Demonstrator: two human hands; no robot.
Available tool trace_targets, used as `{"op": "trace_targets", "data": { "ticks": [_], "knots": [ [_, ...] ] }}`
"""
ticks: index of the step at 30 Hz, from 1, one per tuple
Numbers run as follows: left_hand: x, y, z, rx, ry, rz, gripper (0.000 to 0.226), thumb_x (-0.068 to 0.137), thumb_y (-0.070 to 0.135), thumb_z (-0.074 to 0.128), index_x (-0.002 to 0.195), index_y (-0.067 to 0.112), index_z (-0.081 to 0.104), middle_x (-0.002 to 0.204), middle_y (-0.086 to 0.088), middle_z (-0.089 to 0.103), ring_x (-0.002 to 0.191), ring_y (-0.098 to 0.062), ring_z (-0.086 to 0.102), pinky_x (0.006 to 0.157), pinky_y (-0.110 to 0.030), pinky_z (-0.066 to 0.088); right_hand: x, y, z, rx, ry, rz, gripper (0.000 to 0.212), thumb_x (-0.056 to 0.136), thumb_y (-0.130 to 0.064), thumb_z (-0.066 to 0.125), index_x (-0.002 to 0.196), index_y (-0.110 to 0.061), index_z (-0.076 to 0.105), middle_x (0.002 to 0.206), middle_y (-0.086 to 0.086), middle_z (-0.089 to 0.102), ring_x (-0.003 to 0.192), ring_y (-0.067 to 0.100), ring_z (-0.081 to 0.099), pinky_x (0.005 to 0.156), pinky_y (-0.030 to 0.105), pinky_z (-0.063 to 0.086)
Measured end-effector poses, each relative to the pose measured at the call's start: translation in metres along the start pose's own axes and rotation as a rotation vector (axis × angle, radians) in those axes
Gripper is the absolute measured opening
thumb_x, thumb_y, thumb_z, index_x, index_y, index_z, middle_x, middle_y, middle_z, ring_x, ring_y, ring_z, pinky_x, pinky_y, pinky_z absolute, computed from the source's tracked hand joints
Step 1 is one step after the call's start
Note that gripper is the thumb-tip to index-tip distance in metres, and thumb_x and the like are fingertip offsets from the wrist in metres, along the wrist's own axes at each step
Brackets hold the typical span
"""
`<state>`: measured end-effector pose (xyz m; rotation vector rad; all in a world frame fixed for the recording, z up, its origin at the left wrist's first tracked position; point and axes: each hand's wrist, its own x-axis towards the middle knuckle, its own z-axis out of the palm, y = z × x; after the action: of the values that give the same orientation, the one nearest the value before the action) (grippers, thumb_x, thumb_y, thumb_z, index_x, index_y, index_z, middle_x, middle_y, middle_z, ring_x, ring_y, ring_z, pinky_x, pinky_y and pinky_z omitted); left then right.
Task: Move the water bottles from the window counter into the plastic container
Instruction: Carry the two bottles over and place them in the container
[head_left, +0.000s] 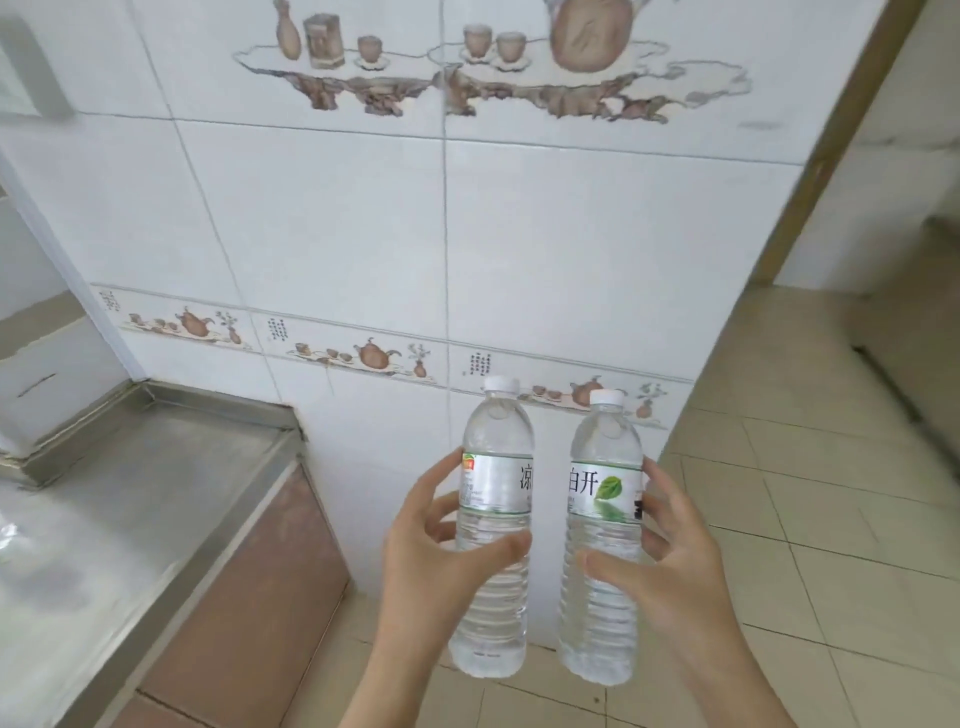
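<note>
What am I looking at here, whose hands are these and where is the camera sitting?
There is no machine: this is a person's view from a wide-angle camera worn on the head, looking forward and down. The left hand holds one clear plastic water bottle with a white cap, and the right hand holds a second matching bottle with a green leaf on its label. Both bottles are upright, side by side, held in the air, not touching. To the left is a bare stainless steel counter, behind is a white tiled wall with teapot pictures, and below is a beige tiled floor. No plastic container is in view.
</note>
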<state>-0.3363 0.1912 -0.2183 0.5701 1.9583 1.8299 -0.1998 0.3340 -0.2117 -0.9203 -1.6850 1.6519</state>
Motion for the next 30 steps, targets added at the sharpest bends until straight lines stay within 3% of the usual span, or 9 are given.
{"op": "trace_targets", "data": {
  "ticks": [3, 6, 11, 15, 22, 26, 30],
  "knots": [
    [0.003, 0.004, 0.051, 0.014, -0.091, 0.004, 0.083, 0.056, 0.016, 0.096, 0.115, 0.059, 0.057, 0.1, 0.013, 0.076, 0.085, 0.0, 0.071, 0.069, -0.018, 0.053, 0.002, 0.004, -0.049, 0.003, 0.098, 0.01, 0.103, 0.037, -0.012, 0.085, 0.124, -0.053, 0.049, 0.115, -0.015, 0.063, 0.107, 0.008, 0.061, 0.088, 0.041, 0.053],
    [0.008, 0.007, 0.096, 0.02, -0.189, 0.002, 0.084, 0.056, 0.017, 0.097, 0.117, 0.059, 0.057, 0.099, 0.013, 0.076, 0.086, -0.004, 0.072, 0.071, -0.021, 0.053, 0.002, 0.007, -0.093, 0.021, 0.204, 0.029, 0.105, 0.044, -0.002, 0.087, 0.13, -0.046, 0.046, 0.116, -0.013, 0.063, 0.109, 0.011, 0.061, 0.093, 0.049, 0.05],
    [0.018, 0.011, 0.163, 0.028, -0.361, 0.001, 0.086, 0.054, 0.016, 0.097, 0.119, 0.058, 0.057, 0.098, 0.016, 0.076, 0.086, -0.004, 0.071, 0.072, -0.021, 0.05, 0.0, 0.012, -0.149, 0.027, 0.385, 0.036, 0.102, 0.052, 0.006, 0.086, 0.131, -0.046, 0.046, 0.11, -0.014, 0.065, 0.103, 0.01, 0.064, 0.085, 0.042, 0.054],
    [0.031, 0.013, 0.217, 0.02, -0.492, -0.008, 0.084, 0.055, 0.012, 0.095, 0.118, 0.054, 0.059, 0.095, 0.02, 0.076, 0.085, -0.002, 0.07, 0.074, -0.022, 0.05, 0.007, 0.015, -0.186, 0.023, 0.512, 0.039, 0.098, 0.053, 0.004, 0.087, 0.123, -0.05, 0.047, 0.108, -0.017, 0.064, 0.094, -0.004, 0.064, 0.076, 0.03, 0.051],
    [0.08, 0.017, 0.325, 0.013, -0.655, -0.007, 0.087, 0.04, 0.033, 0.091, 0.115, 0.061, 0.057, 0.1, 0.018, 0.076, 0.097, -0.006, 0.07, 0.094, -0.035, 0.053, 0.057, 0.015, -0.253, -0.002, 0.723, 0.04, 0.098, 0.051, 0.003, 0.088, 0.124, -0.05, 0.049, 0.108, -0.012, 0.064, 0.1, 0.004, 0.063, 0.08, 0.035, 0.051],
    [0.117, 0.03, 0.387, -0.017, -0.767, 0.006, 0.085, 0.053, 0.01, 0.095, 0.115, 0.054, 0.059, 0.097, 0.015, 0.077, 0.087, 0.0, 0.07, 0.077, -0.019, 0.05, 0.097, 0.006, -0.29, -0.033, 0.816, 0.027, 0.099, 0.051, 0.004, 0.088, 0.126, -0.047, 0.049, 0.113, -0.01, 0.064, 0.106, 0.01, 0.062, 0.083, 0.038, 0.052],
    [0.145, 0.042, 0.446, -0.022, -0.842, 0.024, 0.083, 0.047, 0.019, 0.093, 0.113, 0.056, 0.06, 0.095, 0.013, 0.077, 0.087, -0.002, 0.071, 0.075, -0.018, 0.047, 0.129, 0.002, -0.324, -0.03, 0.918, 0.009, 0.097, 0.05, 0.003, 0.089, 0.119, -0.053, 0.048, 0.113, -0.011, 0.064, 0.102, 0.008, 0.064, 0.08, 0.036, 0.052]
  ]
}}
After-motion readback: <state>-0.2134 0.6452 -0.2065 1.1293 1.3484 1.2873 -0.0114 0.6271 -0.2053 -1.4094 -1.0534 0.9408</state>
